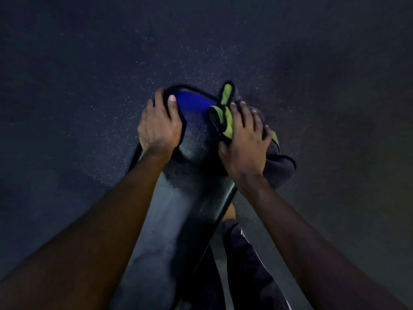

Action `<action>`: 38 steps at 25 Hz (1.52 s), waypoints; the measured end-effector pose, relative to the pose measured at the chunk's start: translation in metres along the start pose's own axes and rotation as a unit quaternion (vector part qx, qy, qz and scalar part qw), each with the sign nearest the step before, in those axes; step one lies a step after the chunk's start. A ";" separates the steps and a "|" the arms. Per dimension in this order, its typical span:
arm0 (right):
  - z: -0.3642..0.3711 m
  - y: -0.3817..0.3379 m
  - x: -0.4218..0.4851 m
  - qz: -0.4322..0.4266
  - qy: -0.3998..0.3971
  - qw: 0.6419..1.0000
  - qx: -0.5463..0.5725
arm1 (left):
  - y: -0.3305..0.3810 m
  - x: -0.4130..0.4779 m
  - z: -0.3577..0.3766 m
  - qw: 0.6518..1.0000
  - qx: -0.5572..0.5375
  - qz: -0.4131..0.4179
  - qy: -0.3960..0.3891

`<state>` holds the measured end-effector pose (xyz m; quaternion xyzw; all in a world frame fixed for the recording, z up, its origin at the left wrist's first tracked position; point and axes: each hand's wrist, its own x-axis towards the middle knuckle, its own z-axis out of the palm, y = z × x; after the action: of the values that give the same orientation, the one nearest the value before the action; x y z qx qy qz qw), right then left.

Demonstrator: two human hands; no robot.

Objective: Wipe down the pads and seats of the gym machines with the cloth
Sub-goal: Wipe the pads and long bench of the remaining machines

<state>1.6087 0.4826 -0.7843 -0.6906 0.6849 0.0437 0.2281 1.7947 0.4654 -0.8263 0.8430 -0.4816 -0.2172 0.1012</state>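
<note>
Cloth (226,121) pressed by right hand (245,140) | left hand (159,128) grips pad (196,175)

Pad (190,198), centre of frame: glossy black, with a dull grey sheen running along its length. Its far end (upper centre) carries a saturated royal-blue patch inside a black border. Fine pale flecks show on the black just below the blue.

Cloth (281,166), right of centre: charcoal grey body edged in lime green, the green showing as folded strips.

Floor (89,86), filling the upper frame: very dark blue-grey (dim light, all hues read cool), sprinkled with tiny white speckles, densest around the pad's far end.

Shorts (245,253), lower centre-right: dark, faintly mottled, with one thin white line.
</note>
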 end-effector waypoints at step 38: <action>0.082 0.034 -0.139 0.209 0.061 0.824 0.524 | 0.004 -0.006 0.005 0.996 -0.015 -0.016 0.081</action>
<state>1.5887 0.6439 -0.8145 -0.3092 0.7450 -0.3174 0.4986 1.7865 0.4687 -0.8279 0.8636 -0.4552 -0.1572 0.1491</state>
